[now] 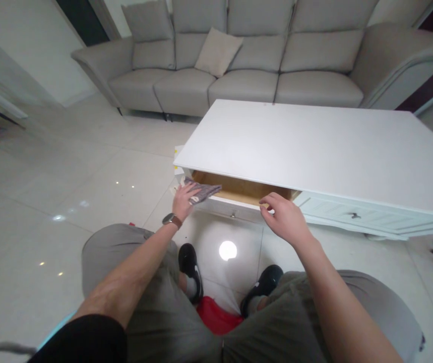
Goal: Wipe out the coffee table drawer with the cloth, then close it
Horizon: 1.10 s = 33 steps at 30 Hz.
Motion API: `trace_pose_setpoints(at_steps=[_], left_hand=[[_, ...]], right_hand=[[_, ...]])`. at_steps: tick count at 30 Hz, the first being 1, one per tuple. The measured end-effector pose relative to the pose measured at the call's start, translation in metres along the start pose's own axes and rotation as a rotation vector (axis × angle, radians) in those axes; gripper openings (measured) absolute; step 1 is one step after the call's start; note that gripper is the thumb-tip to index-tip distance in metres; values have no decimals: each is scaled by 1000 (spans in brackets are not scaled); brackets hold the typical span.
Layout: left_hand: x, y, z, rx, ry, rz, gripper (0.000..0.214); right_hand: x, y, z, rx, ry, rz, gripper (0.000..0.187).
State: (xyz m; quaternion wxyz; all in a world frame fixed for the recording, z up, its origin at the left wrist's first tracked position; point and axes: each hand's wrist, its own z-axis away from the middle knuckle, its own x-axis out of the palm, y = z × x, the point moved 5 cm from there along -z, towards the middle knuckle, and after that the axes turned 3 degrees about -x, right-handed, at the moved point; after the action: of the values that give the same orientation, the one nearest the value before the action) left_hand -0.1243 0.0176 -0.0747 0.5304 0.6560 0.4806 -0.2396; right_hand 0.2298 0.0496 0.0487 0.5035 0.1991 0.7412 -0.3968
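- While a big gray sofa (pixel 246 88) sits at the back, a white desk (pixel 314 143) stands in front of it.
- The desk's left drawer (pixel 220 209) is pulled out, showing brown wood inside.
- The right hand (pixel 285 217) is at its front edge, fingers curled near the thumb; I can't tell if it grips.
- The left hand (pixel 183 201) holds a purple-gray cloth (pixel 207 191) over the drawer's front left corner.

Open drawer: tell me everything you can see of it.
The drawer in the left part of the white table stands pulled out. Its front is white with a small metallic-looking knob; the inside looks like pale wood. A patterned cloth under the left hand overlaps its left front corner; the right hand is at its front edge, contact unclear.
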Motion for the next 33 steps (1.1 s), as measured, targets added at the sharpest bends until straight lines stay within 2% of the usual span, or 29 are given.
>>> trace_pose_setpoints(at_steps=[2, 4, 6, 7, 8, 10, 13, 16, 18, 21, 23, 24, 26, 29, 31, 33], left_hand=[[-32, -43, -9, -205, 151, 60, 43], [-64, -84, -13, -520, 417, 103, 42], [-84, -112, -8, -811, 635, 136, 43], [-87, -120, -3, -917, 683, 158, 43], [-87, -125, 2, -992, 692, 186, 44], [-76, -126, 16, -1067, 634, 241, 41], [-41, -110, 38, -1096, 524, 326, 29], [-6, -86, 42, -1054, 452, 436, 22], [0, -73, 33, -998, 465, 477, 22], [-18, -61, 17, -910, 540, 493, 27], [-36, -50, 9, -777, 571, 469, 25], [-42, -41, 6, -674, 550, 433, 24], [-40, -13, 4, -411, 396, 321, 26], [-4, 46, 15, -41, 31, 140, 47], [25, 87, 23, 95, -112, 52, 56], [49, 127, 25, 138, -174, 6, 60]], right_hand=[[-1, -3, 0, -2, -10, 2, 23], [-2, -6, -2, 0, -22, 8, 24], [-1, -8, -5, 1, -34, 12, 24], [0, -9, -6, -1, -41, 14, 24], [1, -10, -7, -3, -47, 16, 25], [3, -12, -10, -3, -56, 26, 25], [7, -16, -13, -5, -70, 45, 26], [13, -19, -17, -19, -101, 51, 25], [16, -21, -19, -22, -116, 58, 24], [19, -20, -21, -18, -131, 69, 24], [19, -19, -22, -13, -141, 75, 24], [19, -18, -21, -10, -144, 78, 24], [18, -18, -20, -5, -146, 83, 24], [17, -18, -19, 2, -147, 92, 25], [18, -17, -19, 7, -137, 95, 24], [20, -14, -20, 2, -110, 91, 23]])
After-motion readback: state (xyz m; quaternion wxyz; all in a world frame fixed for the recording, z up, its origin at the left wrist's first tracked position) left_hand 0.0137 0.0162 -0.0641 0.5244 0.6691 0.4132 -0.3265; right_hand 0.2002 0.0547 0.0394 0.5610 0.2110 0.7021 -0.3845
